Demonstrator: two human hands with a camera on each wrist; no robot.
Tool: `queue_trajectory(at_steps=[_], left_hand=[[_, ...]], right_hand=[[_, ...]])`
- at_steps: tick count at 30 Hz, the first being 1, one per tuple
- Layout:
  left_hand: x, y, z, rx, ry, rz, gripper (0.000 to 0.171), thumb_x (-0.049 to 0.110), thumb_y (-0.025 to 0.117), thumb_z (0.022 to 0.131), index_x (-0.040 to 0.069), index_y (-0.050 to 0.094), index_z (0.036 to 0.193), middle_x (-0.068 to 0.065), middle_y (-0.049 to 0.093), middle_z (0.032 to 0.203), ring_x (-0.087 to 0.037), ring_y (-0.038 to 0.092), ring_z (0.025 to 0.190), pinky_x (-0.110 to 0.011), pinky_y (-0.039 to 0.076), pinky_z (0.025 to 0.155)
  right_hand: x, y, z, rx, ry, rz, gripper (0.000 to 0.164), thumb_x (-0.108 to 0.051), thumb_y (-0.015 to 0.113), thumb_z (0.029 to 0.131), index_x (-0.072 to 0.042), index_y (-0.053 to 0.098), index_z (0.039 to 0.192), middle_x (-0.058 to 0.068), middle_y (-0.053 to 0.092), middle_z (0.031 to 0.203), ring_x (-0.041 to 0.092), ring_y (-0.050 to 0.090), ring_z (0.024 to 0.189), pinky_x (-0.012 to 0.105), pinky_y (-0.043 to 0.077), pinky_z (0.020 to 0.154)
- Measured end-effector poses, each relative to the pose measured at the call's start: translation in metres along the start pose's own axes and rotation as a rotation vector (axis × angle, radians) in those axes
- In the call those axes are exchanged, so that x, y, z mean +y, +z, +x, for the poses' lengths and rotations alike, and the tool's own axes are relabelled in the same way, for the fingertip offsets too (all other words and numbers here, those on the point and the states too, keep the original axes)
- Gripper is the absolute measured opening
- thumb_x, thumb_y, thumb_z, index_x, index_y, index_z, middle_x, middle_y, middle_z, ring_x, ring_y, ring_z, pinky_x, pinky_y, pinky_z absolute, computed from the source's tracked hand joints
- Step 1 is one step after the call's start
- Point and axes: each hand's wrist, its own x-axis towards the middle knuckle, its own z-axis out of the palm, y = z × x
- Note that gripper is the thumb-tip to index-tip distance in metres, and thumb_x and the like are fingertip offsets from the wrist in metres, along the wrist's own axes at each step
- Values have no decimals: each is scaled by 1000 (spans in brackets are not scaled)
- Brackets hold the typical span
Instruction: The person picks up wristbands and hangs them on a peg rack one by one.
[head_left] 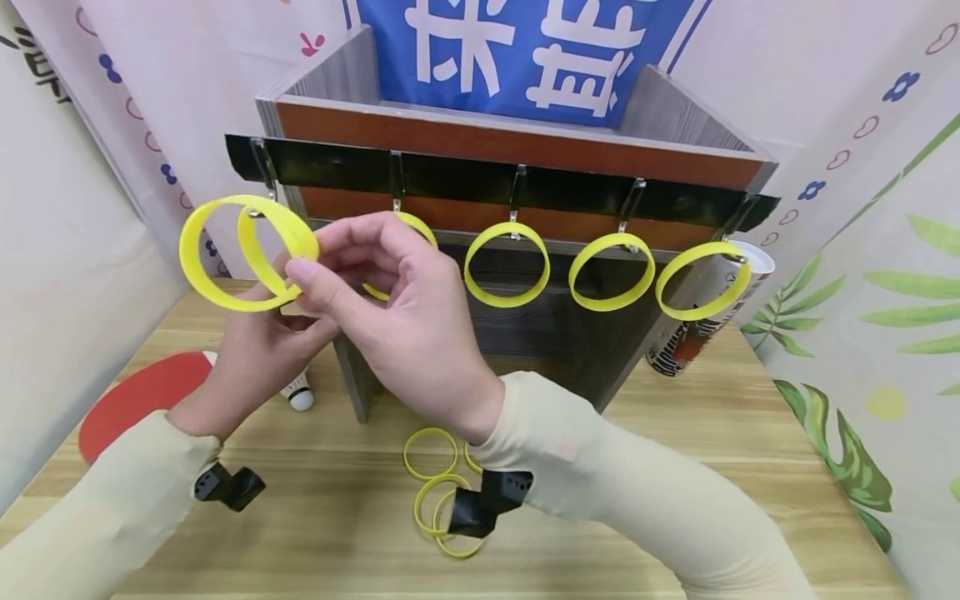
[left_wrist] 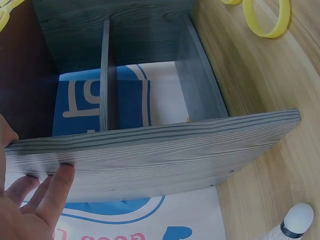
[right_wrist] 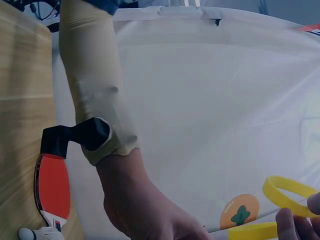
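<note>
My right hand [head_left: 420, 325] pinches a yellow ring [head_left: 192, 258] between thumb and fingertips, in front of the leftmost hook [head_left: 262, 162]. A second yellow ring [head_left: 251, 250] shows through it, close to that hook; whether the two touch, I cannot tell. Lower and behind, my left hand [head_left: 266, 350] grips the side panel [left_wrist: 140, 160] of a grey wooden shelf, with the thumb on one face and fingers on the other in the left wrist view. More yellow rings hang from the other hooks, including a middle ring [head_left: 507, 300]; my right hand partly covers the second from left.
Several thin yellow rings [head_left: 429, 429] lie on the wooden table [head_left: 337, 517] below my right wrist. A red table tennis paddle [head_left: 142, 396] and a shuttlecock [head_left: 302, 398] lie at left. A printed can [head_left: 686, 333] stands beside the shelf at right. Printed cloth surrounds the table.
</note>
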Motion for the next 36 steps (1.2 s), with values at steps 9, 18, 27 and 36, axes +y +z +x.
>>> queue_trajectory(at_steps=[9,18,27,36], left_hand=[[-1,0,-1,13,36,57,48,-6,80,85,2,62,129,16,57,91,-4,53,75,-8,47,65],[1,1,-1,19,49,29,55,-11,78,83,-2,59,134,26,59,109,2,60,87,-3,55,74],[3,1,3,13,85,10,69,-12,80,81,6,58,144,23,59,118,4,65,92,-8,59,69],[1,1,2,30,89,21,49,-11,77,83,-2,62,129,21,61,102,4,63,79,-7,57,69]], right_hand=[[-6,13,-6,56,105,44,23,4,70,95,10,61,115,27,68,109,11,71,91,36,66,90],[-3,20,-3,109,208,146,24,5,68,96,11,58,117,33,68,115,18,72,96,31,66,91],[8,19,-2,131,252,138,24,2,68,97,9,58,117,29,66,113,13,73,94,26,65,89],[18,15,-8,74,246,1,25,-1,71,96,6,61,117,24,69,115,2,67,96,15,59,91]])
